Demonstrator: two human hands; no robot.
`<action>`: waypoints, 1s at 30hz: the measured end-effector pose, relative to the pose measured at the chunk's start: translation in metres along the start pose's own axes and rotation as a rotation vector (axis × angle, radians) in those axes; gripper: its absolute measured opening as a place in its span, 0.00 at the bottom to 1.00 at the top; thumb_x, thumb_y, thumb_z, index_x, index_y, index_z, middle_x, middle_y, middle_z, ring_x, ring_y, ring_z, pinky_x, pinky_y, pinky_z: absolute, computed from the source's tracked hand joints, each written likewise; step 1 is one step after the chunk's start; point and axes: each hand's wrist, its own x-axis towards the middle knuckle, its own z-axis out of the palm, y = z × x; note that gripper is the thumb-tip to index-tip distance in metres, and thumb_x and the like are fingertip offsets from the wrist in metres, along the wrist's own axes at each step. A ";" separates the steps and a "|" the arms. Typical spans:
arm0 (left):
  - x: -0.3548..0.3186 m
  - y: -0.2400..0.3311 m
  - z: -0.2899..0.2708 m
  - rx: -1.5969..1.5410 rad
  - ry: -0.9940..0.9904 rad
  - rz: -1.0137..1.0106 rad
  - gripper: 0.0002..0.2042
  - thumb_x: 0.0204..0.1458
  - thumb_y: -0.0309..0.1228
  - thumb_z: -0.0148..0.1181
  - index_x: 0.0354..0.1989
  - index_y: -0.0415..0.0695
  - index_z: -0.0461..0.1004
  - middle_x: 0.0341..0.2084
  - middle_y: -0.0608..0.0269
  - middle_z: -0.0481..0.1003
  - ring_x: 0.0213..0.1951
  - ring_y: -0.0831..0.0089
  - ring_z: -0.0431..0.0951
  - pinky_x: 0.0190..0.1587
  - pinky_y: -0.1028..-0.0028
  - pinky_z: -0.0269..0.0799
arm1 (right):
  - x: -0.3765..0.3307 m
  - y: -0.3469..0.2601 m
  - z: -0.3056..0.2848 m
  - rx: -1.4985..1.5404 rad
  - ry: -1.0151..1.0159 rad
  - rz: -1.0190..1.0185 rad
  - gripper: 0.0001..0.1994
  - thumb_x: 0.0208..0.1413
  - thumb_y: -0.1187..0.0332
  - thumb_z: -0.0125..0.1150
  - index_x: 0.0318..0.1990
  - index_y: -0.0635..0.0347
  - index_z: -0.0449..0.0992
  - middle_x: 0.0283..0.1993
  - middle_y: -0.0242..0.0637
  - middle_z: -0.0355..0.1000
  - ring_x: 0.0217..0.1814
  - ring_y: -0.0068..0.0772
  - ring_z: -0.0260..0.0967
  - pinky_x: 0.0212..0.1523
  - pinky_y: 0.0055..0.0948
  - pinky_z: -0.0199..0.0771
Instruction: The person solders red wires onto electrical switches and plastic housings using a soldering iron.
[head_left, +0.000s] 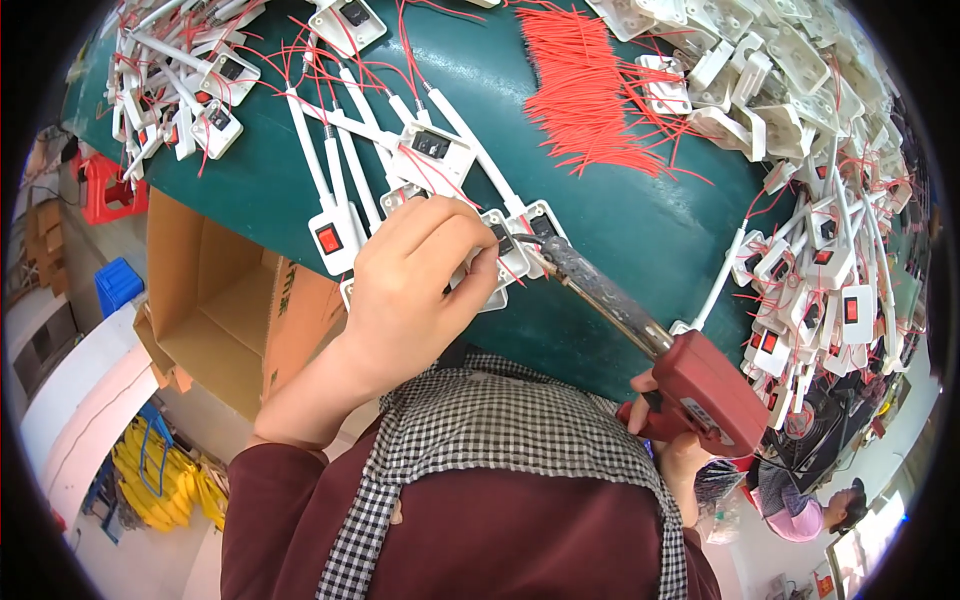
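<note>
My right hand (684, 458) grips a red soldering gun (712, 392) whose long metal barrel reaches up and left. Its bent tip ends at a white plastic housing (545, 222) with a black rocker switch. My left hand (412, 275) is closed, thumb and forefinger pinched beside an open housing with a black switch (503, 236); what lies between the fingertips is hidden. Several white switch housings on white tubes with red wires lie around it. Among them are one with a red rocker switch (328, 238) and one with a black switch (431, 147).
A bundle of cut red wires (575, 85) lies on the green table (460, 55). Loose white housings (770, 75) are heaped at the far right, with wired switch assemblies (850, 270) at the right and far left. An open cardboard box (205, 290) stands left; a person (795, 505) is lower right.
</note>
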 end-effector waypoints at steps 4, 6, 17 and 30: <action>0.002 0.004 0.001 0.012 0.006 -0.018 0.09 0.33 0.16 0.59 0.24 0.40 0.68 0.23 0.62 0.68 0.24 0.66 0.69 0.26 0.71 0.64 | 0.004 -0.001 0.001 0.015 -0.027 0.009 0.45 0.34 0.43 0.69 0.53 0.70 0.59 0.41 0.49 0.70 0.27 0.29 0.69 0.27 0.23 0.69; 0.002 0.005 0.001 0.059 0.003 -0.005 0.09 0.32 0.16 0.59 0.24 0.40 0.68 0.23 0.62 0.68 0.24 0.66 0.69 0.27 0.70 0.64 | 0.007 0.002 0.002 -0.028 -0.054 -0.051 0.44 0.37 0.42 0.65 0.53 0.71 0.60 0.41 0.50 0.70 0.23 0.28 0.67 0.22 0.21 0.66; 0.005 0.003 -0.001 0.067 -0.038 0.032 0.10 0.32 0.16 0.59 0.24 0.40 0.67 0.23 0.61 0.67 0.25 0.64 0.68 0.27 0.70 0.64 | 0.009 0.003 0.005 -0.091 -0.045 -0.117 0.42 0.42 0.41 0.62 0.53 0.72 0.59 0.41 0.53 0.69 0.19 0.27 0.65 0.18 0.19 0.64; 0.006 0.007 -0.003 0.102 -0.066 0.015 0.08 0.36 0.16 0.59 0.26 0.38 0.70 0.26 0.59 0.70 0.26 0.67 0.70 0.28 0.73 0.66 | 0.000 0.004 -0.006 -0.023 -0.093 -0.044 0.43 0.39 0.40 0.63 0.55 0.66 0.60 0.46 0.49 0.69 0.30 0.27 0.67 0.27 0.22 0.67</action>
